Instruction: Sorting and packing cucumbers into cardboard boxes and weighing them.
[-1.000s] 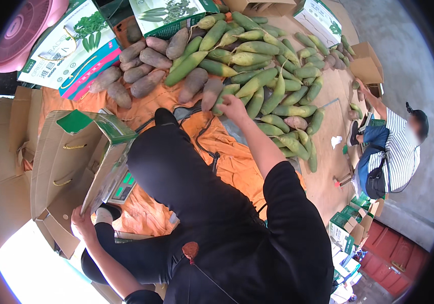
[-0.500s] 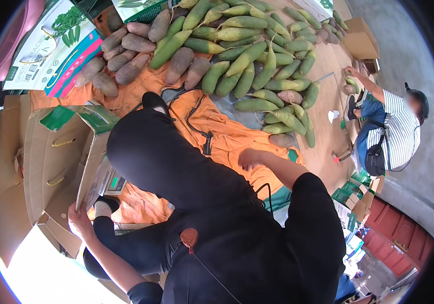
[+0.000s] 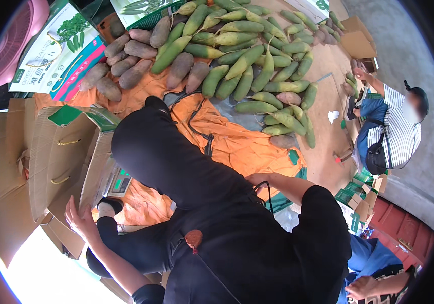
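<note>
My left hand (image 3: pixel 77 218) lies spread, fingers apart, flat against the near corner of the cardboard box (image 3: pixel 62 159) with green flaps at my left; it grips nothing. My right hand (image 3: pixel 256 179) is pulled in against my dark clothing, and I cannot tell whether it is open or closed. To steady the box well, I judge I should press with the whole palm low on the wall so it does not tip toward the small scale (image 3: pixel 120 180) just beside it. Far left, flat printed cartons (image 3: pixel 57 48) in white, green, pink and blue lean by a pink fan (image 3: pixel 11 43). Beyond the orange cloth (image 3: pixel 237 144) lies the heap of long green gourds (image 3: pixel 250 66) and brown tubers (image 3: pixel 131 68). A plain brown box (image 3: pixel 359 43) sits far right.
</note>
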### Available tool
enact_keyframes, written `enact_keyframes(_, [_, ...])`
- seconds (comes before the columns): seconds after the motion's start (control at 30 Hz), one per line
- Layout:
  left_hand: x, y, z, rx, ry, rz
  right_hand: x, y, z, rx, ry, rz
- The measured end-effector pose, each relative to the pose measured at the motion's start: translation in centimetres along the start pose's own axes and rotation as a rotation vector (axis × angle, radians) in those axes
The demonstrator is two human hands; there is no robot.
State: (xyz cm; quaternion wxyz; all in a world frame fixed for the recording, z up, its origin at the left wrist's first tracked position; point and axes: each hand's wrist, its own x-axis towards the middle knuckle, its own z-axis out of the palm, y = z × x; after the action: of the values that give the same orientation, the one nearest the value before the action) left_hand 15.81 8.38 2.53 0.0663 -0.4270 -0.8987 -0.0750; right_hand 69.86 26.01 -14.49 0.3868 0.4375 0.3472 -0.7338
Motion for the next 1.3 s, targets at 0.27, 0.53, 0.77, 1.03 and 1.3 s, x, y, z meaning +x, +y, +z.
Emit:
enact_keyframes(0.27, [-5.1,1.4,-9.7,-0.914,-0.527,-0.127,-0.3,1.4,1.4,0.023,0.257,0.097])
enact_keyframes(0.53, [-11.9,1.9,-13.6,-1.211,-1.133,-0.676,-3.2,2.1,2.2,0.238,0.037,0.392])
enact_keyframes(0.77, [-12.4,0.9,-13.3,-1.159,-1.017,-0.680,-2.5,2.2,2.5,-0.008,-0.162,0.296])
enact_keyframes(1.03, [-11.7,0.0,-11.7,-1.114,-0.875,-0.662,0.7,6.4,1.6,-0.048,-0.232,0.119])
enact_keyframes(1.3, [-12.0,-0.4,-11.9,-1.049,-0.752,-0.697,1.9,6.9,1.6,0.163,-0.369,0.404])
